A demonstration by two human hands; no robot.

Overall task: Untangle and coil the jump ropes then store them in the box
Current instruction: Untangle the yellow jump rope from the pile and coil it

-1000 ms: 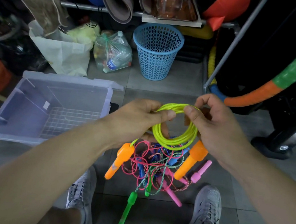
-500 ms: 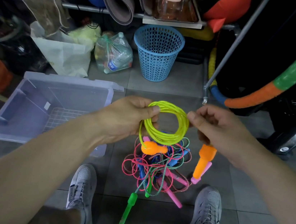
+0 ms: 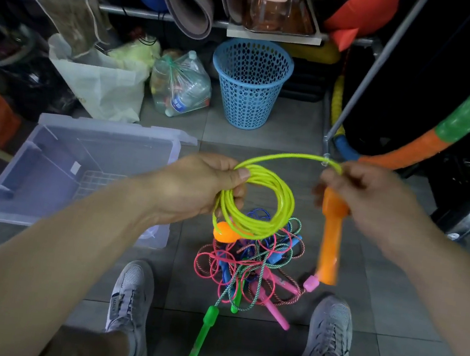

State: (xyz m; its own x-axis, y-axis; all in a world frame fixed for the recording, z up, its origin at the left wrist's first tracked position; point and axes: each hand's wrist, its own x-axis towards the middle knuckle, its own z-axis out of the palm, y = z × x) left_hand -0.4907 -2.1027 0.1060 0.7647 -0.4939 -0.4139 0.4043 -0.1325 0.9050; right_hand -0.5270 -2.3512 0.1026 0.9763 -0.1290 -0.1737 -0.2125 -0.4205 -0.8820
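Note:
My left hand (image 3: 205, 186) pinches a coil of the yellow-green jump rope (image 3: 257, 201) at its upper left. One orange handle (image 3: 225, 233) hangs below the coil. My right hand (image 3: 357, 191) grips the rope's free end, stretched out to the right, with the other orange handle (image 3: 330, 238) dangling beneath it. On the floor under the coil lies a tangled pile of jump ropes (image 3: 249, 266) in pink, blue and green-white, with pink and green handles. The clear plastic box (image 3: 44, 209) sits open on the floor at the left.
A blue mesh basket (image 3: 251, 81), a bag of bottles (image 3: 180, 87) and a white bag (image 3: 102, 85) stand behind. A rack leg (image 3: 370, 73) and a green-orange hoop (image 3: 456, 123) are at the right. My two shoes (image 3: 132, 292) flank the pile.
My right hand has pulled the rope's end out to the right, away from the coil, and its orange handle now hangs lower. The left hand keeps holding the coil.

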